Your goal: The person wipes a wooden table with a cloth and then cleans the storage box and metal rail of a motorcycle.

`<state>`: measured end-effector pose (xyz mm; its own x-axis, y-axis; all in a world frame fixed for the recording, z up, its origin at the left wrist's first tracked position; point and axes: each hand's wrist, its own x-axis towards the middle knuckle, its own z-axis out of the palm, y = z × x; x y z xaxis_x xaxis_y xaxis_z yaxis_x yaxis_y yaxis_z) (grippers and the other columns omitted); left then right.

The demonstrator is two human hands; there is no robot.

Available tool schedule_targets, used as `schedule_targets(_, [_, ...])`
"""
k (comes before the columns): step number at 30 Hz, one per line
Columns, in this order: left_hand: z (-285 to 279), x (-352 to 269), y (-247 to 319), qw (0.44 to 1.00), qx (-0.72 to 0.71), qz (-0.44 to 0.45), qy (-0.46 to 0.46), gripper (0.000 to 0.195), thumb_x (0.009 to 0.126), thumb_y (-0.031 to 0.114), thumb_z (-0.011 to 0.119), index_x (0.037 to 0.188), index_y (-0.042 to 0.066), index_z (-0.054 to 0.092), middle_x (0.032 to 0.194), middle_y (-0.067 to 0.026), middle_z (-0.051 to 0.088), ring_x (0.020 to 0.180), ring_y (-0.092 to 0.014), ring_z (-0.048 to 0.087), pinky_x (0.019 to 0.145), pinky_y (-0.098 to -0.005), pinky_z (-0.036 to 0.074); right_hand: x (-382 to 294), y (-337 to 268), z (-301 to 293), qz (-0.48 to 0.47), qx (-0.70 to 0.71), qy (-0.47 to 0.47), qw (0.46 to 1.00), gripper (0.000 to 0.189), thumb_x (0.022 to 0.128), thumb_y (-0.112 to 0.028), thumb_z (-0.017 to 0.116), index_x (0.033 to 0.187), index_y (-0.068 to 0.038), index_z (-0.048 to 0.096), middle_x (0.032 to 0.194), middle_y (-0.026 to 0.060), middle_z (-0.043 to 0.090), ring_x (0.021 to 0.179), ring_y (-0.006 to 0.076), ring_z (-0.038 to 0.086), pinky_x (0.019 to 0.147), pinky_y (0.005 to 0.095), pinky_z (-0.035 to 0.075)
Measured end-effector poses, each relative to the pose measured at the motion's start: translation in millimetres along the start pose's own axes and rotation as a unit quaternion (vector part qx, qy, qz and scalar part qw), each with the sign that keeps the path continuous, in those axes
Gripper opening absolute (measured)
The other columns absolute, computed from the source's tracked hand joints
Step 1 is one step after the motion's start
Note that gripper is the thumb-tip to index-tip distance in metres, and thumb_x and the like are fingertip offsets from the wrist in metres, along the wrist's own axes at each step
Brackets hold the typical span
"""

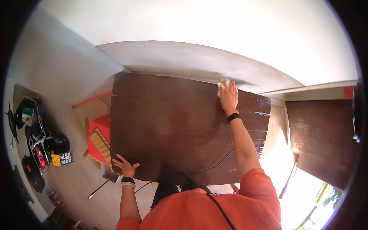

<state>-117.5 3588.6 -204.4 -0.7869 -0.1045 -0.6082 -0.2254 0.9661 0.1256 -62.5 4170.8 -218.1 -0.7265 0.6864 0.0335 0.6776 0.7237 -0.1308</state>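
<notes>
A dark brown wooden table [169, 123] fills the middle of the view, its far edge along the wall. My right hand [229, 96] lies near that far edge, right of the middle, pressing a crumpled pale cloth [223, 84] against the tabletop; part of the cloth is hidden under the fingers. At the table's near left corner, my left hand [125, 167] rests with its fingers spread and nothing in them. A thin black cord [216, 165] lies across the near right part of the tabletop.
Left of the table is a red stool [95, 126] with corrugated cardboard [100, 143] on it, and a red pole [92, 99] beyond. A motorcycle [40, 138] stands farther left. A wooden door [322, 138] is at right. Behind the table is a pale wall [187, 56].
</notes>
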Motion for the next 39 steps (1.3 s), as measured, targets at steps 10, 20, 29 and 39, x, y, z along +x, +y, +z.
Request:
schedule_targets(10, [-11, 21, -19, 0.999, 0.044, 0.002, -0.004, 0.140, 0.062, 0.035, 0.086, 0.141, 0.007, -0.027, 0.139, -0.0422, -0.024, 0.134, -0.056, -0.013, 0.112, -0.0534, 0.004, -50, 226, 4, 0.292, -0.001, 0.088, 0.952, 0.051, 0.095, -0.036, 0.041, 0.143, -0.018, 0.034, 0.143, 0.0266, 0.031, 0.134, 0.0405, 0.030, 0.108, 0.0458, 0.030])
schedule_targets(20, [-8, 0, 6, 0.999, 0.031, -0.023, -0.022, 0.143, 0.059, 0.037, 0.087, 0.141, 0.007, -0.025, 0.139, -0.0400, -0.026, 0.133, -0.058, -0.012, 0.111, -0.0553, 0.012, -69, 155, 24, 0.346, -0.019, 0.141, 0.927, 0.053, 0.097, -0.041, 0.033, 0.145, -0.019, 0.031, 0.146, 0.0221, 0.029, 0.136, 0.0401, 0.025, 0.111, 0.0476, 0.020])
schedule_targets(29, [-15, -5, 31, 0.993, 0.108, -0.048, -0.008, 0.140, 0.060, 0.040, 0.085, 0.141, 0.003, -0.022, 0.138, -0.0440, -0.019, 0.133, -0.058, -0.004, 0.099, -0.0561, 0.038, -60, -32, 26, 0.218, 0.054, 0.110, 0.968, 0.056, 0.096, -0.037, 0.036, 0.145, -0.012, 0.028, 0.148, 0.0278, 0.020, 0.139, 0.0402, 0.014, 0.114, 0.0449, 0.012])
schedule_targets(39, [-24, -17, 45, 0.990, 0.138, -0.006, -0.005, 0.138, 0.059, 0.053, 0.081, 0.142, -0.003, -0.015, 0.137, -0.0478, -0.012, 0.128, -0.065, 0.004, 0.089, -0.0531, 0.048, -87, -286, 27, -0.082, 0.079, 0.023, 0.993, 0.057, 0.096, -0.035, 0.040, 0.146, -0.010, 0.026, 0.149, 0.0240, 0.019, 0.140, 0.0392, 0.013, 0.113, 0.0463, 0.014])
